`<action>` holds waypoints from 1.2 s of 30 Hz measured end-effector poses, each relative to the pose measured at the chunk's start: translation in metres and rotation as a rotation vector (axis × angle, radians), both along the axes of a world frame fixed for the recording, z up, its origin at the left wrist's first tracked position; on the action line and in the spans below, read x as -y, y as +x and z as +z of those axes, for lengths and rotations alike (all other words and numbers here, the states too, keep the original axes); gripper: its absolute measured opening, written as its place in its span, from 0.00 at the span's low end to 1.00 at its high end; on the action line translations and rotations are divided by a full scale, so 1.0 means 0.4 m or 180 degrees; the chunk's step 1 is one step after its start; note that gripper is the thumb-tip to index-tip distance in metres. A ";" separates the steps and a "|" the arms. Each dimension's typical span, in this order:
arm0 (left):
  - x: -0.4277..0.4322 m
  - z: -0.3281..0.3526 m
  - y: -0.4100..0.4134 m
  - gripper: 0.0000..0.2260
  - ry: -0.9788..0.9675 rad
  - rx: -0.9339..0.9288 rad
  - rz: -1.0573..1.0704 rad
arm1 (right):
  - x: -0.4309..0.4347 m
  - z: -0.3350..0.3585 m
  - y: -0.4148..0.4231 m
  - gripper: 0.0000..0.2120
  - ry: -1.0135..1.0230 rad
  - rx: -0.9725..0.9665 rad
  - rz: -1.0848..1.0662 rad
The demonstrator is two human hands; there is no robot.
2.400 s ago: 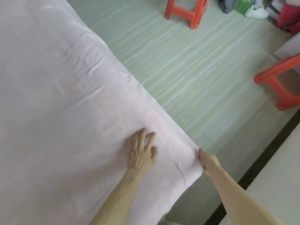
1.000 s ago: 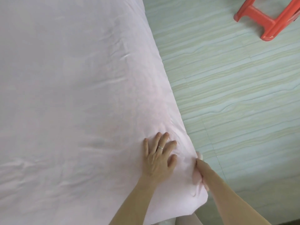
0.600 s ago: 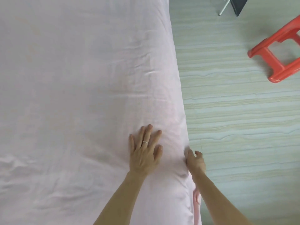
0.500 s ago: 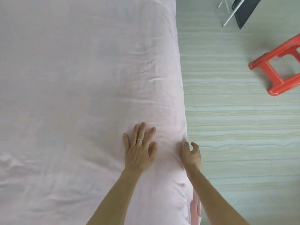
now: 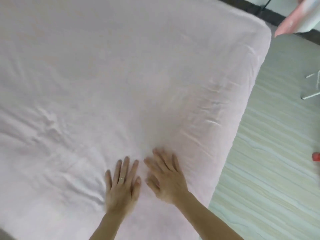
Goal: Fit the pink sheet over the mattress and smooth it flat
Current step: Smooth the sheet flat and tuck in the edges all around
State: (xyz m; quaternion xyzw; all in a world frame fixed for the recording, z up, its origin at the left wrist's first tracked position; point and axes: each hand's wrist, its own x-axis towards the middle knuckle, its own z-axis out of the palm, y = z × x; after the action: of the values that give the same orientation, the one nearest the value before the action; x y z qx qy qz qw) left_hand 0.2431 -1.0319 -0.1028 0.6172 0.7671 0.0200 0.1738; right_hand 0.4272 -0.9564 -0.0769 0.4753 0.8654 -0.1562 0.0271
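The pink sheet (image 5: 121, 75) covers the whole mattress top and wraps over its right side and far right corner. Wrinkles run across the left half and near the right edge. My left hand (image 5: 123, 186), with a ring on one finger, lies flat on the sheet with fingers straight and spread. My right hand (image 5: 164, 177) lies flat beside it, palm down, fingers spread, a little nearer the right edge. Neither hand holds any fabric. The mattress itself is hidden under the sheet.
Pale striped floor (image 5: 270, 153) runs along the bed's right side. Thin metal legs (image 5: 310, 38) stand on it at the upper right, and a red bit (image 5: 316, 156) pokes in at the right edge. A pink and white object (image 5: 294, 16) sits at the top right corner.
My right hand has left the sheet's side edge and now lies flat on top beside my left hand. The view has swung to show the far right corner of the bed.
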 end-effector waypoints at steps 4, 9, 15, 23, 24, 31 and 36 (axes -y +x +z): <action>0.152 0.000 -0.051 0.27 -0.0354 -0.0306 0.0939 | -0.031 -0.060 0.125 0.33 0.0116 0.0300 -0.0420; 0.302 0.085 -0.057 0.27 -0.0698 -0.0242 0.2709 | -0.078 -0.024 0.251 0.36 -0.0364 0.0584 -0.1693; 0.242 0.125 0.036 0.29 -0.0345 0.0043 0.2812 | 0.028 0.059 0.017 0.35 0.0096 -0.0444 -0.0191; 0.439 0.078 0.080 0.24 -0.0680 0.0213 0.3312 | 0.096 -0.046 0.038 0.29 0.0219 0.0251 0.1097; 0.495 0.092 0.057 0.25 -0.0776 0.0212 0.3676 | 0.075 -0.051 0.082 0.31 0.0220 0.0434 0.0749; 0.419 0.149 -0.001 0.29 -0.0153 0.0087 0.2899 | 0.119 0.035 -0.057 0.35 0.0228 0.0121 0.0420; 0.344 0.094 0.075 0.24 -0.0453 0.0520 0.2606 | 0.158 -0.023 -0.039 0.33 0.0114 0.0210 0.1282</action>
State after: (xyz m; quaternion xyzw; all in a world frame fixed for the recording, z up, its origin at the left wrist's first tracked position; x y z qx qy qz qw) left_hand 0.2730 -1.1695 -0.0652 0.2445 0.9321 0.0832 0.2539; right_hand 0.4118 -1.0195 -0.0861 0.2980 0.9442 -0.1166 0.0777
